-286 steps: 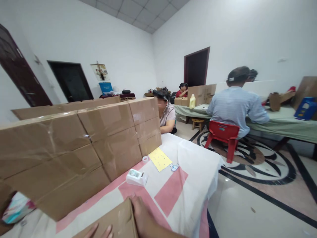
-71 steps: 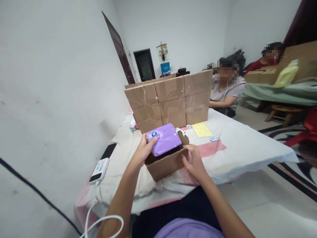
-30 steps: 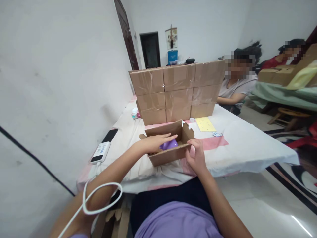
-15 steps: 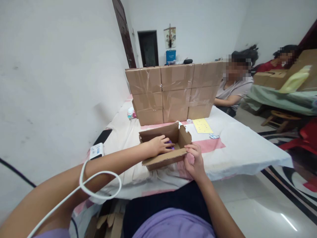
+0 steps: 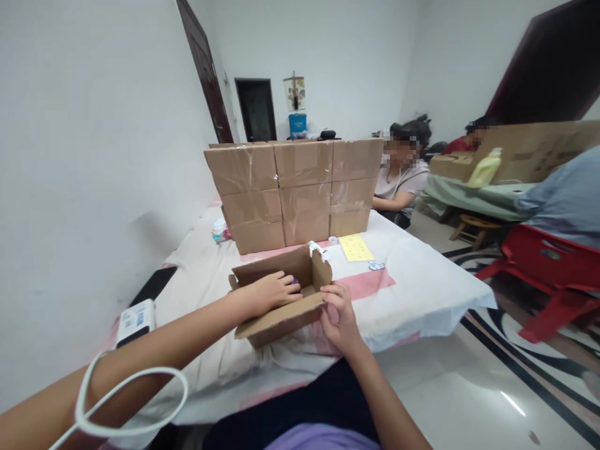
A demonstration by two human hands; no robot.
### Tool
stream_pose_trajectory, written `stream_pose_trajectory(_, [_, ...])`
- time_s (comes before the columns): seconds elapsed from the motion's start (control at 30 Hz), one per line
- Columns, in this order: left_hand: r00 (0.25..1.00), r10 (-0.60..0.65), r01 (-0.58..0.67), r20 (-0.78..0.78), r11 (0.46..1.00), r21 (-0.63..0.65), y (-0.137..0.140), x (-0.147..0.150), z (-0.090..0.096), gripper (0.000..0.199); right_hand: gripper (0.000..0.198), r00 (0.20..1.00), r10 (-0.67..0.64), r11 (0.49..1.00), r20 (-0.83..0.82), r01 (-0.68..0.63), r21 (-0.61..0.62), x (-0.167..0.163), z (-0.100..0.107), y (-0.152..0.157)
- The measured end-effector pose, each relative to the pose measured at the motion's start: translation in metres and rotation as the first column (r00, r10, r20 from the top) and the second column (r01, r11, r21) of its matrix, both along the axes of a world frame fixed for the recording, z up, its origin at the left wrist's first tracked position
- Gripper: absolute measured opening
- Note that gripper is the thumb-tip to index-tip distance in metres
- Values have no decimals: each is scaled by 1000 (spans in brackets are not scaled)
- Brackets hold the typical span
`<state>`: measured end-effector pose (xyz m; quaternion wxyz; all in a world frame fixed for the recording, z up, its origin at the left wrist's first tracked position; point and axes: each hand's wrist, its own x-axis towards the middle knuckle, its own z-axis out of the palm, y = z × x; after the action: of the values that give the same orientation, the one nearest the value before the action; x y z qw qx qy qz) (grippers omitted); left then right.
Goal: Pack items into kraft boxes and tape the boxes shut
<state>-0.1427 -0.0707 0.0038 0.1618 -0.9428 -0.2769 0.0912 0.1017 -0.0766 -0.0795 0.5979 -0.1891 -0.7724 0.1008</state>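
Note:
A small open cardboard box (image 5: pixel 281 328) stands near the front edge of the cloth-covered table, its flaps up. Into it reaches my left hand (image 5: pixel 274 292), fingers stretched and somewhat apart over a small purple object (image 5: pixel 294 282). Most of that object is hidden under the fingers, so its kind does not show. At the box's near right corner, my right hand (image 5: pixel 340 312) pinches the cardboard wall between thumb and fingers. A torn white label sticks to the far right corner of the box.
A wall of taped cartons (image 5: pixel 302 194) stands behind the box. To its right lie a yellow sheet (image 5: pixel 356 247), a tape roll (image 5: pixel 332 240) and a cut-out sticker (image 5: pixel 376 265). A white device (image 5: pixel 135 320) with a looping cable sits left. Other people sit beyond; a red chair (image 5: pixel 553 269) stands right.
My view has turned right, so the table and cartons appear further left; a seated person's back and more of the red chair show. Both hands keep nearly the same place at the box.

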Motion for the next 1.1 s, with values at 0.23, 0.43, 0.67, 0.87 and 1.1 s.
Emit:
stream_pose_trajectory(0.23, [998, -39, 39, -52, 999, -14, 2, 2, -2, 49, 44, 1000, -19, 1000, 2, 19, -1, -1, 3, -2])
stream_pose_trajectory(0.43, [998, 55, -56, -19, 997, -57, -2, 10, 14, 48, 41, 1000, -14, 999, 17, 13, 39, 2, 0, 3])
stream_pose_trajectory(0.67, [992, 125, -122, 14, 987, -109, -7, -5, 22, 62, 44, 1000, -16, 992, 6, 15, 122, 1, -5, 19])
stream_pose_trajectory(0.87, [998, 61, -61, -16, 997, -41, 0, 0, 4, 71, 44, 999, -42, 993, -9, 43, 114, 0, -4, 18])
stream_pose_trajectory(1.1, [998, 5, -6, -65, 1000, -27, 18, 8, -11, 59, 44, 998, -58, 991, -12, 59, 122, 0, -4, 17])
